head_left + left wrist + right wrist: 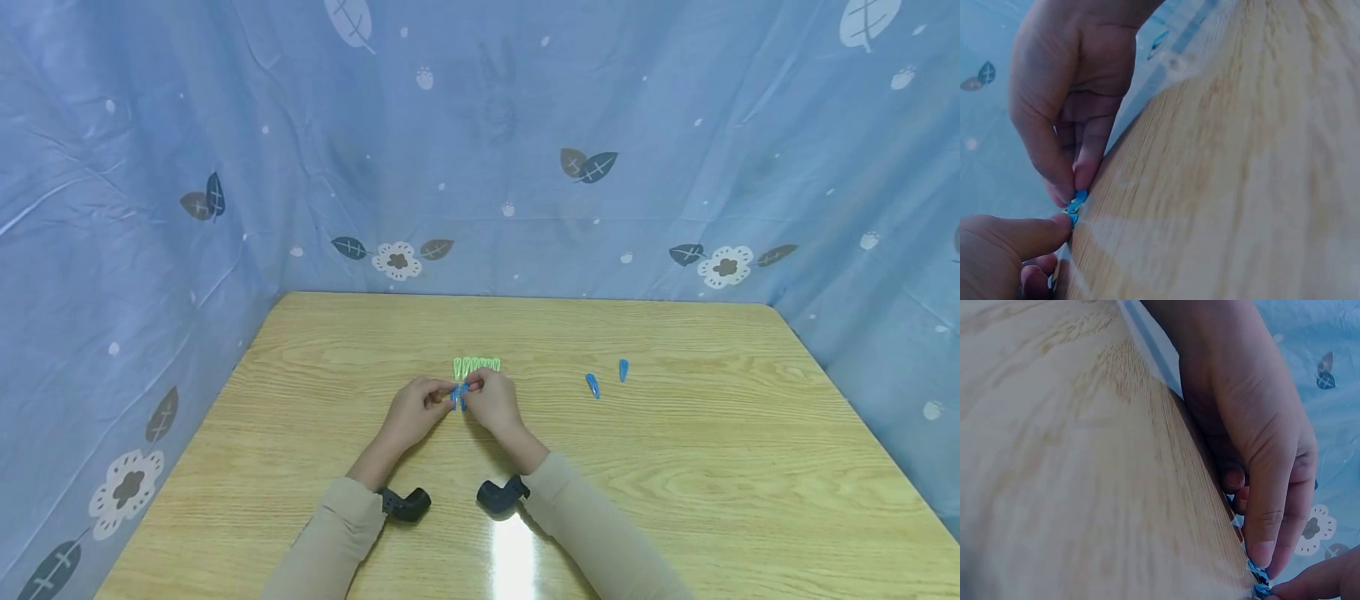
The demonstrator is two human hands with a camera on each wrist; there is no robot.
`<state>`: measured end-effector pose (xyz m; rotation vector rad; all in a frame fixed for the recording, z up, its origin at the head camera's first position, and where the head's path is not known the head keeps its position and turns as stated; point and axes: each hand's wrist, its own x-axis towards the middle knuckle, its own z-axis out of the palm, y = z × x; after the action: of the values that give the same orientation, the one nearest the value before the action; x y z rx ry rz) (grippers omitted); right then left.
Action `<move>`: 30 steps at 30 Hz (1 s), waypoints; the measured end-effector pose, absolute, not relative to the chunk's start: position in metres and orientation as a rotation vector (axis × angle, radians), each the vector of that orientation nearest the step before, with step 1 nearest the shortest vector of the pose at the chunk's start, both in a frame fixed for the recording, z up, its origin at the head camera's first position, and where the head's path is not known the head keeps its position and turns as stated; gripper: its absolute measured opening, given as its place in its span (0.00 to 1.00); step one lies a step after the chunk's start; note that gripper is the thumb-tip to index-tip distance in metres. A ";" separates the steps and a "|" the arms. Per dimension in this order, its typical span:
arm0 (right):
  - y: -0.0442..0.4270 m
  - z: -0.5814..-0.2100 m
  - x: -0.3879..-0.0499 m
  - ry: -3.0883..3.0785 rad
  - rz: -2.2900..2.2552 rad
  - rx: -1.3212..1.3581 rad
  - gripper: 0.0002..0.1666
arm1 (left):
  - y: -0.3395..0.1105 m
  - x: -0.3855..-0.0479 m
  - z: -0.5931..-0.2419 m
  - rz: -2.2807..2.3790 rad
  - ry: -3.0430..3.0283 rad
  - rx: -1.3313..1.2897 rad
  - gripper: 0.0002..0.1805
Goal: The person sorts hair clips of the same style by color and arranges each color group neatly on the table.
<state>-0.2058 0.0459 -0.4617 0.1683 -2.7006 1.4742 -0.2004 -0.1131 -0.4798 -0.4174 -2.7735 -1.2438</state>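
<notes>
Two blue snap hair clips lie side by side on the table in the head view. My left hand (409, 412) pinches the left blue hair clip (453, 398) between thumb and index finger. With its fingertips, my right hand (492, 402) grips the right blue hair clip (463, 400), partly covering it. Just behind them, a row of several light green hair clips (467, 365) stands lined up, its right part close to the right hand's knuckles. Both wrist views show the fingertips meeting around the small blue clips, whose details are blurred.
Two more blue hair clips lie apart to the right, one (592, 385) nearer and one (623, 370) farther back. The wooden table (697, 467) ends at a blue patterned curtain (495, 167) behind and at the sides. A black wrist-worn device hangs at each wrist.
</notes>
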 end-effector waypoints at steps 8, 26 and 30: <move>0.050 -0.465 -0.208 -2.707 1.549 0.127 0.09 | -0.113 -0.201 -0.481 -1.240 -2.774 -0.433 0.14; 0.112 -0.453 -0.204 -2.568 1.765 0.275 0.17 | -0.113 -0.201 -0.481 -1.235 -2.775 -0.429 0.14; 0.133 -0.450 -0.203 -2.573 1.796 0.257 0.20 | -0.113 -0.200 -0.481 -1.232 -2.780 -0.417 0.14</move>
<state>-0.2031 0.1332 -0.4500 0.2570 -2.5730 1.7964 -0.2004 -0.1130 -0.4809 -0.4173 -2.7797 -1.2320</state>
